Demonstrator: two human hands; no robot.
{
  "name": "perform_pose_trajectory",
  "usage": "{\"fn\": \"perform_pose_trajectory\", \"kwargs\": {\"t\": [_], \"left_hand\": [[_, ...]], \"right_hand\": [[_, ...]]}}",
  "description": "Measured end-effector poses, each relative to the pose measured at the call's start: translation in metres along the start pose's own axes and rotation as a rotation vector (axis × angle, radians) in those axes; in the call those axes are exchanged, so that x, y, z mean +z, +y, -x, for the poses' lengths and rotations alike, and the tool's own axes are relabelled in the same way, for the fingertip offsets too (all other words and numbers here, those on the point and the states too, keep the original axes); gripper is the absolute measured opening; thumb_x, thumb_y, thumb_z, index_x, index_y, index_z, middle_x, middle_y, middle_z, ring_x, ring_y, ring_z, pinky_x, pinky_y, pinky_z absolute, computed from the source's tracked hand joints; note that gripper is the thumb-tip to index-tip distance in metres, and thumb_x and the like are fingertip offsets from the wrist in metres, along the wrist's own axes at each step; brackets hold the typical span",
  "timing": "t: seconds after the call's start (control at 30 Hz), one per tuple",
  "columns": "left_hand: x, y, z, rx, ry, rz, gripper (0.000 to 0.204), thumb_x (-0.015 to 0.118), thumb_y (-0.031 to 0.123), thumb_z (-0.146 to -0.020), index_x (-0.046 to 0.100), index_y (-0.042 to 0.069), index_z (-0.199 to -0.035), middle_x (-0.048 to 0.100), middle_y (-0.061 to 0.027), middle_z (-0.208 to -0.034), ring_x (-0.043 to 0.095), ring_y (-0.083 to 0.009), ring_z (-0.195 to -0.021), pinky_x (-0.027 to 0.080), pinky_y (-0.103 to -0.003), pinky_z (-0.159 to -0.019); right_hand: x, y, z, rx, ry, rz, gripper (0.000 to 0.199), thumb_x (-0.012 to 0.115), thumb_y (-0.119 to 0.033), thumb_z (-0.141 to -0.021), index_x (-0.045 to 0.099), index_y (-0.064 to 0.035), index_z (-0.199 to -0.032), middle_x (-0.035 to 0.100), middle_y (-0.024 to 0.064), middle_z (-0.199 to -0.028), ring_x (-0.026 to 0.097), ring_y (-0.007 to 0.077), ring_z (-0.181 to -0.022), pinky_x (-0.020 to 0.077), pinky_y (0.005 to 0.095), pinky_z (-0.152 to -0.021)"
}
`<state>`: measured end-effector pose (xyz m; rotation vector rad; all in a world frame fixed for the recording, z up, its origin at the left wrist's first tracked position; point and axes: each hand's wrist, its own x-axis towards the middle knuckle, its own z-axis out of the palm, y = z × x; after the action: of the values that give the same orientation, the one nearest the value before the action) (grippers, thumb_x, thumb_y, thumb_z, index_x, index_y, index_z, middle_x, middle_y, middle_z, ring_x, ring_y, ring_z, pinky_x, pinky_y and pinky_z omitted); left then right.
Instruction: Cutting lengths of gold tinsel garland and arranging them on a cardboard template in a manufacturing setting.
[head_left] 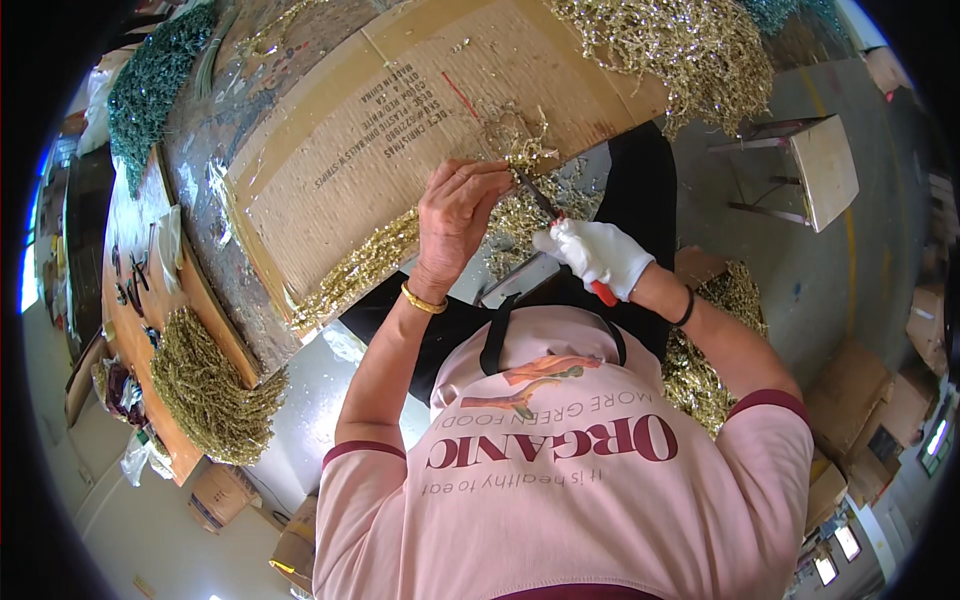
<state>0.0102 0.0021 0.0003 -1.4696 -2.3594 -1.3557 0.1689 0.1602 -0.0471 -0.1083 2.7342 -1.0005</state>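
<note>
My bare left hand (455, 210), a gold bangle at its wrist, is closed in a pinch on a small piece of gold tinsel (525, 157) just above the cardboard's near edge. In a white glove, my right hand (598, 255) is wrapped round red-handled pliers (537, 193). Their long dark jaws point up and left, with the tips at the tinsel beside my left fingertips. Whether the jaws grip it is too small to tell. Gold tinsel sprigs (515, 228) lie below both hands, over my lap. A thin loop of gold strands (510, 125) rests on the cardboard (330, 200).
A gold tinsel heap (680, 50) covers the cardboard's far right corner. Green tinsel (160, 90) and a gold bundle (215, 390) lie at the left, near several hand tools (130, 280). A stool (825, 170) stands right; more gold tinsel (700, 370) sits beside my right arm.
</note>
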Motion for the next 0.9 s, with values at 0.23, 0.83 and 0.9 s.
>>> {"fn": "perform_pose_trajectory", "kwargs": {"t": [0.23,0.83,0.9], "left_hand": [[-0.002,0.0,0.0,0.018,-0.013,0.009,0.02,0.065,-0.001,-0.07,0.062,0.008,-0.087,0.065,-0.0018,-0.095,0.059,-0.0215,-0.085,0.047,-0.032,-0.074],[0.0,-0.002,0.003,0.003,-0.003,0.016,0.019,0.066,-0.001,-0.07,0.062,0.008,-0.086,0.066,-0.002,-0.094,0.059,-0.0215,-0.083,0.047,-0.031,-0.072],[-0.002,0.0,0.001,-0.01,-0.018,0.024,0.018,0.065,-0.002,-0.071,0.063,0.007,-0.086,0.066,-0.0034,-0.095,0.059,-0.0217,-0.085,0.047,-0.031,-0.073]], "right_hand": [[-0.035,-0.022,-0.003,-0.028,-0.063,-0.481,0.044,0.049,-0.002,-0.078,0.051,-0.0099,-0.121,0.058,0.0004,-0.095,0.052,0.0115,-0.062,0.0444,0.0248,-0.055],[-0.027,-0.019,-0.006,0.055,-0.003,-0.432,0.026,0.048,-0.007,-0.082,0.06,-0.0067,-0.105,0.061,0.0082,-0.083,0.061,0.0224,-0.072,0.0492,0.0318,-0.062],[-0.024,-0.016,-0.005,0.035,-0.033,-0.337,0.025,0.042,-0.013,-0.087,0.059,-0.0109,-0.106,0.059,0.0096,-0.08,0.06,0.0268,-0.073,0.0494,0.0355,-0.061]]}}
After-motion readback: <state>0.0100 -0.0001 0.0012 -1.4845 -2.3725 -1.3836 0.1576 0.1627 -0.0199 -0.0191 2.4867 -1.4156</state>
